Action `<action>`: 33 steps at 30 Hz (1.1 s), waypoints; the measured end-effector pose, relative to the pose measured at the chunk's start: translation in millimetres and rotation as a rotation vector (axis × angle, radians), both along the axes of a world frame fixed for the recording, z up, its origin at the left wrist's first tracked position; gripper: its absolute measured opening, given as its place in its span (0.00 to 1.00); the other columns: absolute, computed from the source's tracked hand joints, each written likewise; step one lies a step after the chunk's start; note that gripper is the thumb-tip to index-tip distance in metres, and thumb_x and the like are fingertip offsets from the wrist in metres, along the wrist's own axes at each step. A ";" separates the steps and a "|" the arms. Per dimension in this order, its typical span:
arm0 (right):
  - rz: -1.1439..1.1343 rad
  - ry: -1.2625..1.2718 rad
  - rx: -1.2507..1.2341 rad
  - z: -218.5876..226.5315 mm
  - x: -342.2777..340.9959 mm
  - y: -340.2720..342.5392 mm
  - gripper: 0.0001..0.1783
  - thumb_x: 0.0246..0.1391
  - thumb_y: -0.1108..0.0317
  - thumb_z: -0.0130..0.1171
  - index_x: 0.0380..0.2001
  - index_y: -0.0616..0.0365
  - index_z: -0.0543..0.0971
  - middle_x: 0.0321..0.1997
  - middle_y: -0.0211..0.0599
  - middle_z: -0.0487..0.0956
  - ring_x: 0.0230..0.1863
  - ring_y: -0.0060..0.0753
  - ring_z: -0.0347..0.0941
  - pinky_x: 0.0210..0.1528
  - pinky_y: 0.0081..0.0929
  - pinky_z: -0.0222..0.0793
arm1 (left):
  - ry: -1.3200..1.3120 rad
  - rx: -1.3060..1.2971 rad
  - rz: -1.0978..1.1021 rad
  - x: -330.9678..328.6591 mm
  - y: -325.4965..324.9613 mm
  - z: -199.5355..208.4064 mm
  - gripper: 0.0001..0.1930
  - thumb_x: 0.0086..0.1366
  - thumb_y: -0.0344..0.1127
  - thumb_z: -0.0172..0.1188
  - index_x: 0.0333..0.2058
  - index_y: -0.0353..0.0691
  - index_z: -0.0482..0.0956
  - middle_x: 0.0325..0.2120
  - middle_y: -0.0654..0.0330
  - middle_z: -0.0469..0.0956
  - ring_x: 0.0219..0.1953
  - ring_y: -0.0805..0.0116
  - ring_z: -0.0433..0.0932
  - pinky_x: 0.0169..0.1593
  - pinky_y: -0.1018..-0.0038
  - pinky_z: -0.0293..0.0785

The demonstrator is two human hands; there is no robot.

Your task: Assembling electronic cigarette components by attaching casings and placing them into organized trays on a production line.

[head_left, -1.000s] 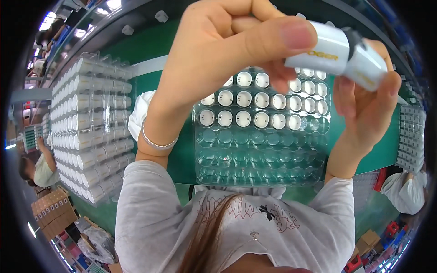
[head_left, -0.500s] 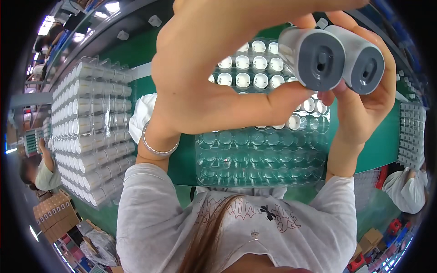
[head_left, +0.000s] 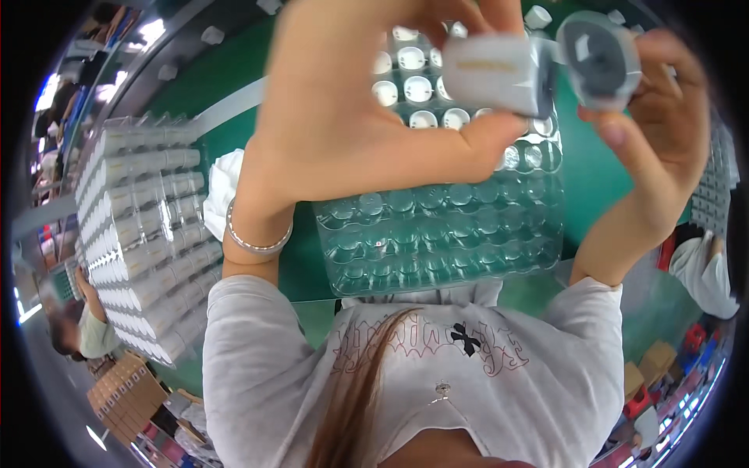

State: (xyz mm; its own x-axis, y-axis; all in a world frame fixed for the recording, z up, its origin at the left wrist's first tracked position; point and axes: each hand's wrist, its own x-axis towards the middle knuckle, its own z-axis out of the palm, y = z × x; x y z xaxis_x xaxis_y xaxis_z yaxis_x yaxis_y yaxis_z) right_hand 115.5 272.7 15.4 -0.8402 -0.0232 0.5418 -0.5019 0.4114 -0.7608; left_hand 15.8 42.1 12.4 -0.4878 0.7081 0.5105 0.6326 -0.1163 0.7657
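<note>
My left hand [head_left: 367, 109] is raised close to the camera and grips a white cylindrical part [head_left: 495, 74] between thumb and fingers, lying sideways. My right hand [head_left: 655, 132] holds a second white cylindrical part [head_left: 599, 58], its grey round end turned toward me, right beside the first. Below both hands a clear plastic blister tray [head_left: 445, 234] lies on the green table [head_left: 593, 179]. Its far rows hold several white round parts [head_left: 417, 90], and its near rows show bare pockets.
A tall stack of clear trays filled with white parts [head_left: 140, 234] stands at the left. A white cloth [head_left: 221, 191] lies beside my left wrist. Another stack of trays [head_left: 714, 187] sits at the right edge. Other people [head_left: 706, 265] sit nearby at the left and right rims.
Both hands have turned the two parts: the left one now lies sideways showing its white side, and the right one has lifted slightly apart, its grey end still facing me.
</note>
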 end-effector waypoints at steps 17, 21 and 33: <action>-0.179 -0.520 0.548 -58.7 46.4 21.6 0.21 0.36 0.81 0.64 0.38 0.61 0.76 0.37 0.34 0.76 0.31 0.31 0.69 0.34 0.25 0.68 | 0.371 -0.230 -0.117 45.8 60.3 -95.0 0.08 0.48 0.31 0.63 0.29 0.38 0.76 0.27 0.60 0.75 0.38 0.60 0.74 0.38 0.66 0.73; -0.128 -0.457 0.577 -48.2 29.7 27.4 0.20 0.39 0.77 0.65 0.40 0.59 0.76 0.41 0.32 0.75 0.32 0.28 0.68 0.33 0.23 0.66 | 0.640 -0.377 0.023 45.4 60.7 -96.4 0.10 0.52 0.36 0.65 0.32 0.44 0.77 0.41 0.67 0.77 0.41 0.69 0.72 0.43 0.72 0.67; -0.366 -0.565 0.625 -129.1 -190.9 108.2 0.27 0.45 0.54 0.65 0.45 0.63 0.78 0.32 0.41 0.79 0.23 0.26 0.76 0.28 0.24 0.71 | 0.531 -0.514 -0.060 38.2 49.4 -102.8 0.16 0.54 0.45 0.64 0.38 0.43 0.80 0.50 0.61 0.73 0.52 0.62 0.68 0.55 0.63 0.63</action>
